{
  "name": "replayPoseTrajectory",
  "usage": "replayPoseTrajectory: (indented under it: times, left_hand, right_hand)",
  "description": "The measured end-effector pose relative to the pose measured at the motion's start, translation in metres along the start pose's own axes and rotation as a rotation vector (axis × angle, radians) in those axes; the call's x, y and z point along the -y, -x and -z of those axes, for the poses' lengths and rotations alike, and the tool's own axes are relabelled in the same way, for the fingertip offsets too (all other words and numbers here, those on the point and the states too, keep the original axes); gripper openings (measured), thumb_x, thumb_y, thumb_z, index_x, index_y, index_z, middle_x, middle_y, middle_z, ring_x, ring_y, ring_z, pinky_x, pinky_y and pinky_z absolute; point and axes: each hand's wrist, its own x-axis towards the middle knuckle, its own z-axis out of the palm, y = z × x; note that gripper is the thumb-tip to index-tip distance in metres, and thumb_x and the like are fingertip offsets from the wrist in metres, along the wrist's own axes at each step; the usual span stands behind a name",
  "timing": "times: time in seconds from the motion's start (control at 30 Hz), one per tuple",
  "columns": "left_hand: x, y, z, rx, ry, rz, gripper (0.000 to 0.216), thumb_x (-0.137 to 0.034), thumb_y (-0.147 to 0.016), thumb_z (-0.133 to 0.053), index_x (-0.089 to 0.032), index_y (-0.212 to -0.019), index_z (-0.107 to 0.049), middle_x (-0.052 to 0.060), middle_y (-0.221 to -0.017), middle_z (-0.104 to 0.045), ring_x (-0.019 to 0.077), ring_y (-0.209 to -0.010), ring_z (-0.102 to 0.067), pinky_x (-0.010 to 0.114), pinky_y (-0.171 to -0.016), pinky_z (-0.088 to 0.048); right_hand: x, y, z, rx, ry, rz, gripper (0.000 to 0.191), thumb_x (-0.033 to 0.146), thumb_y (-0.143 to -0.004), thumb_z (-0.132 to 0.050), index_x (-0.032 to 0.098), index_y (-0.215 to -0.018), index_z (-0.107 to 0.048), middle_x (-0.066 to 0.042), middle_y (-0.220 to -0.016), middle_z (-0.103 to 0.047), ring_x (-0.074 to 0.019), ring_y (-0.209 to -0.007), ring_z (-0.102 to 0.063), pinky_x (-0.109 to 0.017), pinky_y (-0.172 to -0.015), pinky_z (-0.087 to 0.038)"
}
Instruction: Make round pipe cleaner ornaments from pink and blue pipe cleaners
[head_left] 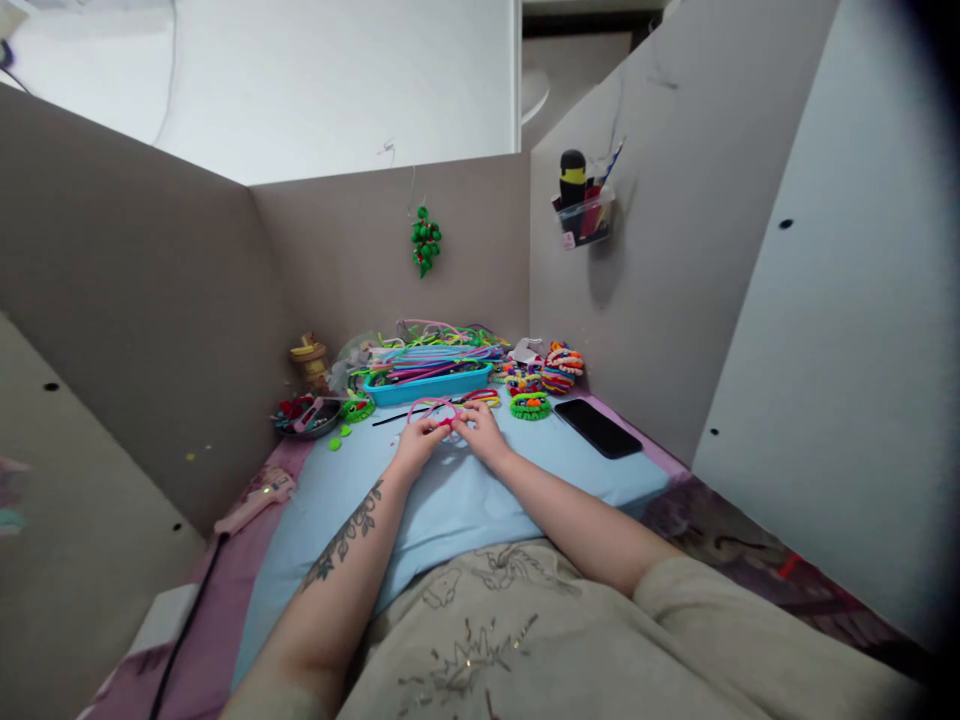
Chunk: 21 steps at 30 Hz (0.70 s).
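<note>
My left hand (420, 440) and my right hand (480, 432) meet over a light blue mat (450, 500), fingers pinched together on a pink pipe cleaner (431, 408) bent into a loop. The loop arches up just beyond my fingertips. A thin black stick (390, 418) lies on the mat to the left of my left hand. Behind the loop stands a blue tray (427, 388) piled with coloured pipe cleaners.
A black phone (598, 427) lies at the right of the mat. Coiled colourful rings (551, 372) and a green ring (529, 406) sit near the tray. A pink glue gun (259, 498) with a black cord lies left. Grey partition walls enclose the desk; a green ornament (425, 240) hangs behind.
</note>
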Motion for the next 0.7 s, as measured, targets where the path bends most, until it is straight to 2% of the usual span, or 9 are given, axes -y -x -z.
replayPoseTrajectory:
  times: [0.23, 0.4, 0.53, 0.7]
  left_hand:
    - [-0.009, 0.003, -0.007, 0.027, 0.020, -0.047, 0.029, -0.041, -0.061, -0.068, -0.014, -0.058, -0.059, -0.004, -0.049, -0.047, 0.0084, -0.048, -0.038, 0.022, -0.049, -0.026]
    - [-0.007, 0.002, -0.007, -0.047, -0.024, -0.021, 0.028, -0.042, -0.062, -0.067, -0.014, -0.063, -0.062, -0.003, -0.051, -0.051, 0.0097, -0.050, -0.041, 0.023, -0.051, -0.028]
    - [-0.005, 0.002, -0.004, -0.071, -0.019, -0.012, 0.027, -0.041, -0.063, -0.066, -0.014, -0.064, -0.062, -0.002, -0.055, -0.053, 0.0103, -0.052, -0.043, 0.023, -0.052, -0.029]
    - [-0.004, 0.001, -0.003, -0.054, -0.003, 0.012, 0.028, -0.042, -0.063, -0.066, -0.015, -0.062, -0.060, -0.003, -0.052, -0.051, 0.0098, -0.050, -0.041, 0.023, -0.051, -0.027]
  right_hand:
    - [-0.001, -0.003, 0.005, 0.034, -0.128, -0.067, 0.018, 0.033, -0.070, -0.061, 0.018, -0.060, -0.060, -0.007, -0.112, -0.045, -0.0210, -0.108, -0.047, -0.032, -0.090, -0.039]
    - [0.004, -0.002, 0.005, -0.006, -0.094, -0.038, 0.015, 0.033, -0.070, -0.062, 0.019, -0.063, -0.062, -0.006, -0.104, -0.046, -0.0205, -0.103, -0.049, -0.032, -0.088, -0.041]
    - [0.011, 0.002, 0.005, -0.071, -0.019, 0.048, 0.010, 0.029, -0.069, -0.064, 0.020, -0.073, -0.063, -0.006, -0.100, -0.049, -0.0204, -0.102, -0.049, -0.033, -0.087, -0.041]
    - [0.013, 0.001, 0.009, -0.087, -0.009, 0.064, 0.017, 0.025, -0.070, -0.062, 0.021, -0.087, -0.064, -0.006, -0.100, -0.052, -0.0197, -0.098, -0.050, -0.034, -0.085, -0.042]
